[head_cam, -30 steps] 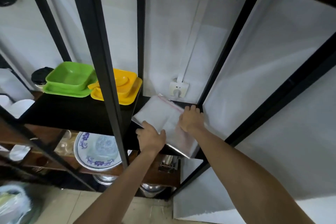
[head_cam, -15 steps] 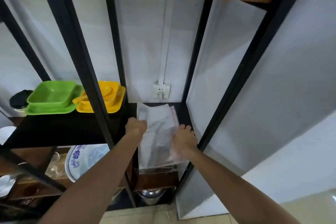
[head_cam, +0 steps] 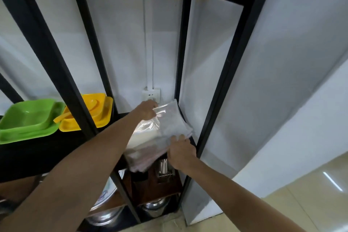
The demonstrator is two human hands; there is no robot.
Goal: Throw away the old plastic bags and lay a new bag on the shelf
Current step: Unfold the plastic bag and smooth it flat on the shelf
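A clear plastic bag lies across the right end of the black shelf, its near edge hanging over the front. My left hand grips the bag's far edge by the back wall. My right hand holds the bag's near right edge, fingers curled on the plastic, close to the black upright post. Part of the bag is lifted and creased between my hands.
Green dishes and yellow dishes sit on the shelf's left. A wall socket is behind the bag. Black frame posts stand either side. Below are a patterned plate, a utensil holder and metal pots.
My left hand moved from the bag's near left edge to its far edge. The bag went from lying flat to being lifted and creased. The camera view shifted.
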